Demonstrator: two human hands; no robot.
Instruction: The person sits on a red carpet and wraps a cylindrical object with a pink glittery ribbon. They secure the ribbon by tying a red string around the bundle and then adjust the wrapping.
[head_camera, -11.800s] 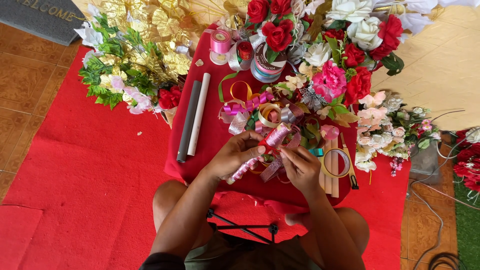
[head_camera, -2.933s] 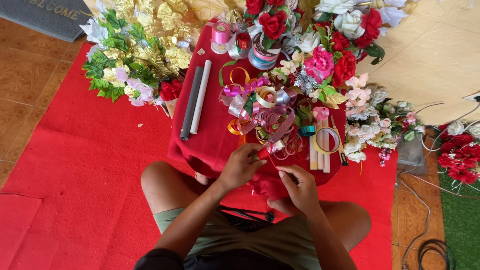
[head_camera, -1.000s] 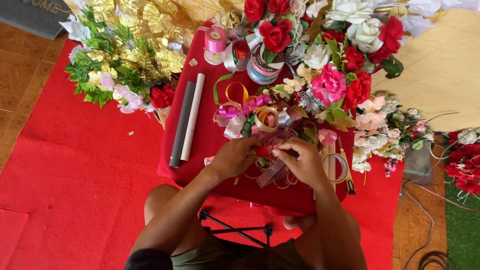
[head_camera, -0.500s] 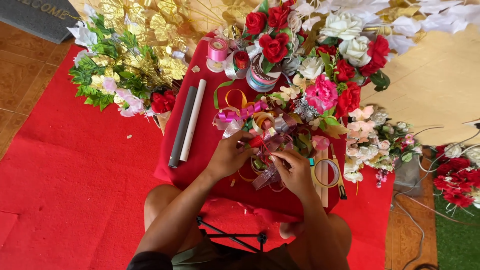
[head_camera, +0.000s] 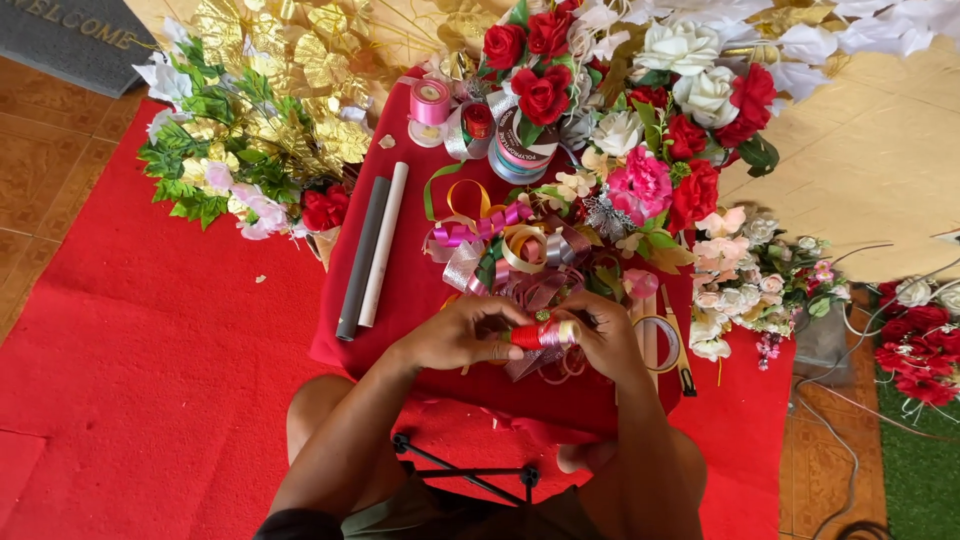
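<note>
- Held between both hands at table centre: ribbon bundle (head_camera: 540, 334), red and pink, long axis running nine to three o'clock.
- Left hand (head_camera: 462, 335) at nine o'clock, fingers pinching red end.
- Right hand (head_camera: 606, 338) at three o'clock, fingers curled on pink end.
- Both equally near.

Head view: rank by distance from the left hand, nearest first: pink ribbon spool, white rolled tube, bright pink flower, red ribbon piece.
1. Red ribbon piece: in the left hand's fingers, toward the right hand.
2. White rolled tube: up and left, lying on the red cloth.
3. Bright pink flower: up and right, in the bouquet.
4. Pink ribbon spool: far end of the cloth.
</note>
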